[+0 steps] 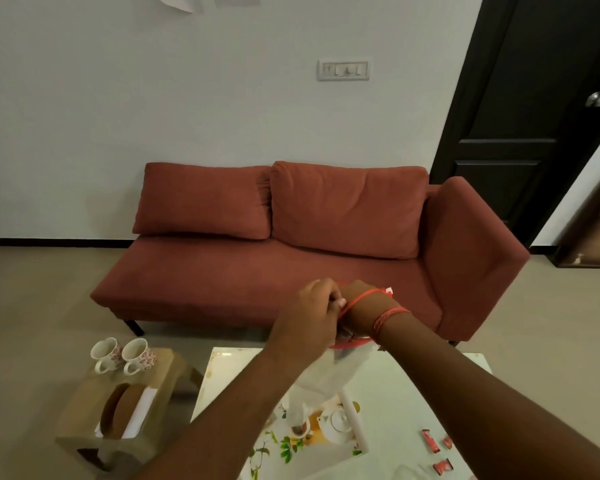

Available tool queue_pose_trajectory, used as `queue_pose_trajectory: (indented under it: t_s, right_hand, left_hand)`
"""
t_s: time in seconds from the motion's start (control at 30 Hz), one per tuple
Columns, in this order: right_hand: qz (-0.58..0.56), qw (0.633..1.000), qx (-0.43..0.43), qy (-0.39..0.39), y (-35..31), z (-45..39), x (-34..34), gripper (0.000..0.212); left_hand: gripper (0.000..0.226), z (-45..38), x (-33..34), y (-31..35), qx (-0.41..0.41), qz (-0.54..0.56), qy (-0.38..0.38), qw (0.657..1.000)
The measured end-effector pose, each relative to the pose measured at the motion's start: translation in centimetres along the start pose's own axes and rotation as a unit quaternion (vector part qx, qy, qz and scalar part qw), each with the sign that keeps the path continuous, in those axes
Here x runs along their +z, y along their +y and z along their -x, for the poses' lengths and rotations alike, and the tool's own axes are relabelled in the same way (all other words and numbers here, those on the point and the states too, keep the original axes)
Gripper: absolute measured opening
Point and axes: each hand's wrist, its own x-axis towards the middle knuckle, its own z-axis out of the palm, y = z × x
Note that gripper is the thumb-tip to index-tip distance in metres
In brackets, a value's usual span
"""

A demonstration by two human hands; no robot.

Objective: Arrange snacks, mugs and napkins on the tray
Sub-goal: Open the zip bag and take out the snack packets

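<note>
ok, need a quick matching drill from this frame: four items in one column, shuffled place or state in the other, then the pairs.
Things:
1. two mugs
2. napkin holder
3. red snack packets
4. plastic bag

Places or states:
A. lying loose on the white table, near the right forearm
B. gripped at its top by the left hand and right hand
C. far end of the wooden stool, side by side
D. near end of the wooden stool, napkins in it

Pairs: 1-C, 2-D, 3-A, 4-B
</note>
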Motion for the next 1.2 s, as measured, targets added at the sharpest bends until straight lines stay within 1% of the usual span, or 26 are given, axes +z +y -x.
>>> queue_pose_trajectory:
  t_s: [0.03,0.1,0.13,0.2,0.23,0.3,0.37,0.43,0.57,0.7,0.8,0.87,0.97,1.03,1.1,1.2]
  right_hand:
    - [-0.014,1.000,0.002,0.011,0.0,0.0,-0.1,0.007]
    - [-0.025,0.999,-0.002,0.024,0.3,0.0,-0.1,0.012]
    - [-0.028,0.999,0.000,0.021,0.3,0.0,-0.1,0.013]
    - [-0.026,1.000,0.009,0.012,0.3,-0.1,0.0,0.012]
    - [-0.032,0.999,0.018,0.009,0.2,-0.3,0.1,0.007]
    - [-0.051,0.998,0.033,0.020,0.3,-0.6,0.6,0.014]
    - [-0.048,0.997,0.021,0.060,0.2,-0.8,1.3,0.016]
    - [-0.021,0.994,0.011,0.103,0.0,-0.6,2.0,0.015]
    - [0.002,0.987,-0.042,0.154,-0.5,-0.1,2.6,0.018]
    - [0.009,0.972,-0.100,0.213,-0.4,0.8,2.6,0.025]
    - [0.036,0.960,-0.132,0.244,-0.3,1.5,2.9,0.031]
    - [0.043,0.954,-0.150,0.254,-0.2,2.0,3.0,0.033]
    - [0.058,0.948,-0.170,0.263,-0.3,2.3,2.9,0.037]
    - [0.071,0.944,-0.186,0.265,-0.6,2.5,2.8,0.037]
    - [0.080,0.938,-0.204,0.268,-1.0,2.7,2.6,0.032]
    - [0.090,0.931,-0.223,0.275,-1.6,3.1,2.4,0.028]
  left_hand:
    - [0.016,-0.1,-0.1,-0.2,0.008,0.003,-0.014,1.000]
    - [0.027,0.0,-0.3,-0.3,0.021,0.001,-0.049,0.999]
    - [0.028,0.1,-0.2,-0.5,0.025,-0.002,-0.062,0.998]
    - [0.016,0.1,0.1,-0.9,0.034,-0.006,-0.061,0.998]
    - [0.013,0.0,0.3,-1.1,0.033,-0.005,-0.045,0.998]
    - [0.016,-0.4,0.3,-1.7,-0.010,0.014,0.008,1.000]
    - [0.022,-0.9,0.1,-2.5,-0.076,0.034,0.051,0.995]
    - [0.027,-1.1,0.0,-3.4,-0.125,0.030,0.073,0.989]
    - [0.029,-1.1,-0.1,-4.8,-0.177,0.010,0.087,0.980]
    - [0.024,-0.9,-0.2,-5.9,-0.201,-0.007,0.068,0.977]
    - [0.025,-0.7,-0.3,-6.2,-0.195,-0.017,0.073,0.978]
    - [0.026,-0.8,-0.5,-6.0,-0.153,-0.023,0.071,0.985]
    - [0.023,-1.1,-0.5,-5.6,-0.104,-0.045,0.024,0.993]
    - [0.022,-1.4,-0.4,-5.9,-0.097,-0.070,0.004,0.993]
    - [0.024,-1.8,-0.3,-6.2,-0.099,-0.096,-0.022,0.990]
    - [0.022,-2.4,-0.5,-6.5,-0.112,-0.118,-0.058,0.985]
